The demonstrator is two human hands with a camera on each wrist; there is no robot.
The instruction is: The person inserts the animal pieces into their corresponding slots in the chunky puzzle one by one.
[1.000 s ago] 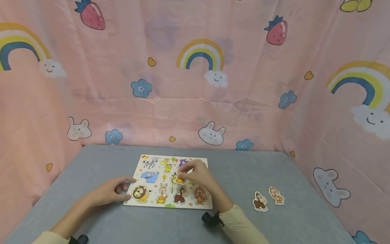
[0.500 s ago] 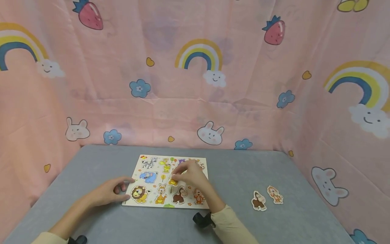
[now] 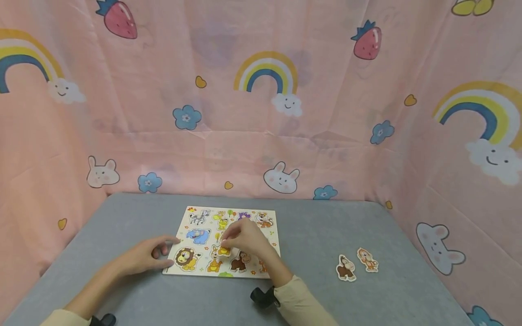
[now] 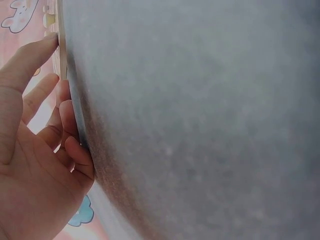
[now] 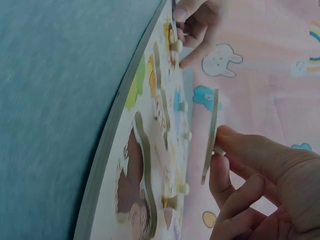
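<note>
My right hand (image 3: pixel 248 239) pinches a flat yellow-orange puzzle piece (image 3: pixel 224 251) by its small knob, thumb against finger. In the right wrist view the piece (image 5: pixel 212 132) shows edge-on, apart from the board; its picture cannot be read there. Below it lies the animal puzzle board (image 3: pixel 265 242), and the piece hovers beside the kangaroo picture (image 3: pixel 214 265). My left hand (image 3: pixel 140 256) rests at the board's left edge, fingertips touching it and fingers loosely bent. The left wrist view shows a fingertip against the board's side (image 4: pixel 62 45).
A gorilla piece (image 3: pixel 345 268) and a monkey piece (image 3: pixel 368 260) lie on the grey tabletop (image 3: pixel 314 244), right of the board. Knobbed pieces such as the elephant (image 3: pixel 198 236) and lion (image 3: pixel 187 259) sit in the board. A pink printed curtain (image 3: pixel 228 154) surrounds the table.
My right hand has moved left and toward me over the board, carrying the puzzle piece from the middle to beside the kangaroo picture. The left hand stays at the board's edge.
</note>
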